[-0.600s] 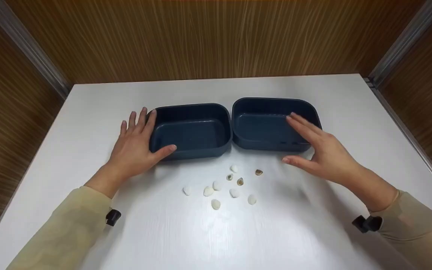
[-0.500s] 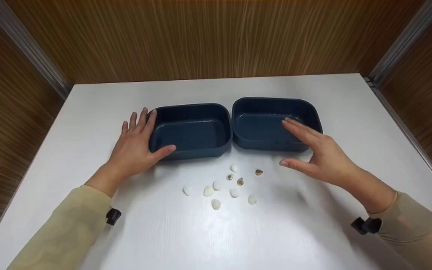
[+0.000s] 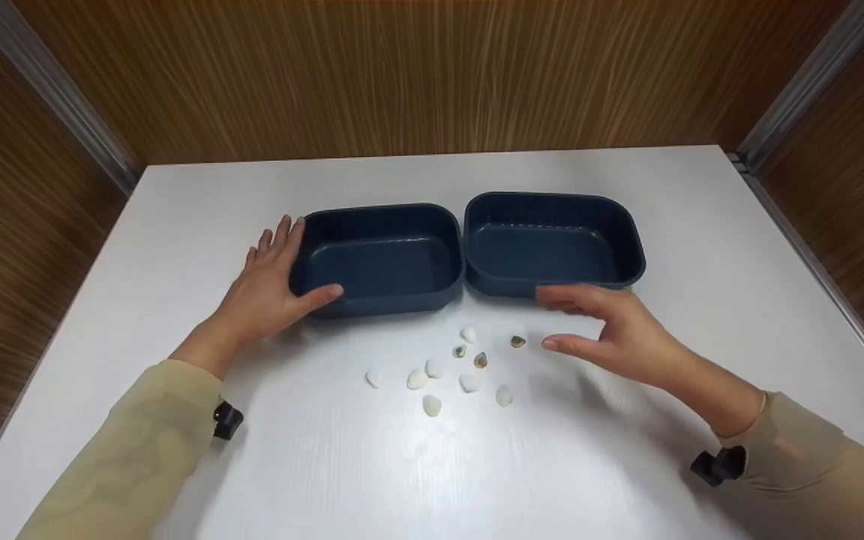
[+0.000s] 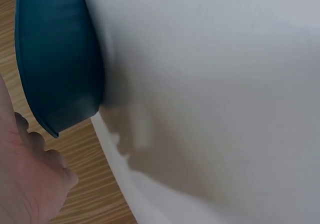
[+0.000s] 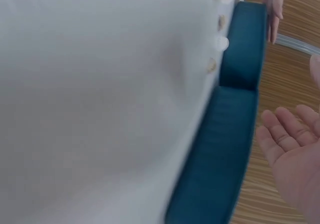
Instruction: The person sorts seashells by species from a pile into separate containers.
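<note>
My left hand (image 3: 256,300) is spread at the left end of a dark blue rectangular bin (image 3: 394,303), thumb over its front corner. Whether it touches the rim I cannot tell. A second matching bin (image 3: 498,286) stands at its right. My right hand (image 3: 616,334), thumb and fingers apart, hovers before that bin's front wall with nothing in its grasp. Left of its fingertips lies a small brown shell (image 3: 517,341). Two more small brownish shells, one (image 3: 481,360) nearer me and one (image 3: 460,351) further left, lie among several white shells (image 3: 432,406). Both bins look bare inside.
The white tabletop (image 3: 327,472) carries everything. Wood-grain panels close it in at the back (image 3: 432,82) and on both sides. A small black device (image 3: 718,465) sits at my right cuff, another (image 3: 227,420) at my left.
My right hand has come down and left, from over the right bin to in front of it, nearer the shells. My left hand has shifted slightly left. The shells stay put.
</note>
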Available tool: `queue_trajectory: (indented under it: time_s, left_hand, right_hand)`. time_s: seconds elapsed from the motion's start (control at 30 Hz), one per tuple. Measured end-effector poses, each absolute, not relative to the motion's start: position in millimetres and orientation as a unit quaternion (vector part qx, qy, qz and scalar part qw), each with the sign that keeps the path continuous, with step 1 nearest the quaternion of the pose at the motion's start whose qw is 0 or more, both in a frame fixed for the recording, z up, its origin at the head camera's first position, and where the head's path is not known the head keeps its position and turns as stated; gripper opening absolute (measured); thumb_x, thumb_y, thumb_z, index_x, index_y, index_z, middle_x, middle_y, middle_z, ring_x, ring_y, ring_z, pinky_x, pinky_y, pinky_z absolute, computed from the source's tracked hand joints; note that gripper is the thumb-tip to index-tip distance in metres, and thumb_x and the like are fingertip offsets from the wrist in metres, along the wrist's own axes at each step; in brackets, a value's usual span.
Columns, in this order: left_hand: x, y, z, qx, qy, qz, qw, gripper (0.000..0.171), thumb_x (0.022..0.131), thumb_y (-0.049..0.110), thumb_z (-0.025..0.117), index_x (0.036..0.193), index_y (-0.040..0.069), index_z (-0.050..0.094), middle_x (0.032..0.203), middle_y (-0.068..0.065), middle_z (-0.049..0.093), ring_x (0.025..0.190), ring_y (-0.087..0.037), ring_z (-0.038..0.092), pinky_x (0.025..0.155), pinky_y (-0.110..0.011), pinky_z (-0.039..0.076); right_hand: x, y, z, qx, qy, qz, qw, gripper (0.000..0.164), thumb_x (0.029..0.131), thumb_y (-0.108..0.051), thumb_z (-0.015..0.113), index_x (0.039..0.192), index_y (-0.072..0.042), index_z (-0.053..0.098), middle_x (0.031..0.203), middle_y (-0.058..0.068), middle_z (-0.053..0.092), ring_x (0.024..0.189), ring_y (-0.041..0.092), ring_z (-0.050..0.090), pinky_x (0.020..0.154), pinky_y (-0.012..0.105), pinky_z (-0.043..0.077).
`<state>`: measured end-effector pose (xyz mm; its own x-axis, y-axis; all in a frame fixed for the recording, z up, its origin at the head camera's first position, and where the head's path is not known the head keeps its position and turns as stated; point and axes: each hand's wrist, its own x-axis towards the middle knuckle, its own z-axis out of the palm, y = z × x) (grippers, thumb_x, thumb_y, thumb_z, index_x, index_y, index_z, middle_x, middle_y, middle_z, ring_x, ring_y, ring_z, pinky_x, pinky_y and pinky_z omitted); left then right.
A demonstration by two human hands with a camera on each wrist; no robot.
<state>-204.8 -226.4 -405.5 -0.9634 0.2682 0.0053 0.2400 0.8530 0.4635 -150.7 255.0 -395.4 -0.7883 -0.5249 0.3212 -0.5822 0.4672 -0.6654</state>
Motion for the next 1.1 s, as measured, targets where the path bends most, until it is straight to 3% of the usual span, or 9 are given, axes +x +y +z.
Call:
queue_trajectory:
  time_s: [0.3, 0.6, 1.1]
  left_hand:
    - [-207.9, -230.2, -413.0, 0.130, 0.960, 0.246, 0.040, 0.121, 0.092, 0.076, 0.064, 0.171, 0.013, -0.004, 0.178, -0.008, -0.004, 0.162, -0.039, -0.004, 0.129, -0.058, 0.001]
    - [-207.2, -230.2, -415.6, 0.129, 0.960, 0.246, 0.046, 0.122, 0.092, 0.077, 0.063, 0.170, 0.012, -0.005, 0.178, -0.007, -0.003, 0.162, -0.040, 0.000, 0.129, -0.056, 0.002]
    - [-208.9, -230.8, -416.9, 0.135, 0.965, 0.219, 0.048, 0.123, 0.092, 0.082, 0.057, 0.170, 0.010, -0.005, 0.178, -0.007, -0.004, 0.163, -0.034, 0.001, 0.129, -0.059, 0.005]
  right_hand:
    - [-155.9, 253.6, -421.4, 0.304, -0.849, 0.430, -0.048, 0.044, 0.090, -0.012, 0.088, 0.129, 0.000, 0.072, 0.122, 0.013, 0.075, 0.107, 0.029, 0.074, 0.093, 0.043, 0.060]
    - [-164.1, 248.5, -436.0, 0.287, -0.854, 0.425, -0.085, 0.043, 0.089, -0.014, 0.088, 0.128, -0.002, 0.074, 0.115, 0.008, 0.074, 0.101, 0.027, 0.068, 0.090, 0.029, 0.056]
    - [-169.7, 244.7, -447.4, 0.284, -0.863, 0.409, -0.080, 0.036, 0.089, -0.010, 0.088, 0.123, -0.005, 0.077, 0.100, 0.006, 0.068, 0.092, 0.023, 0.061, 0.078, 0.022, 0.049]
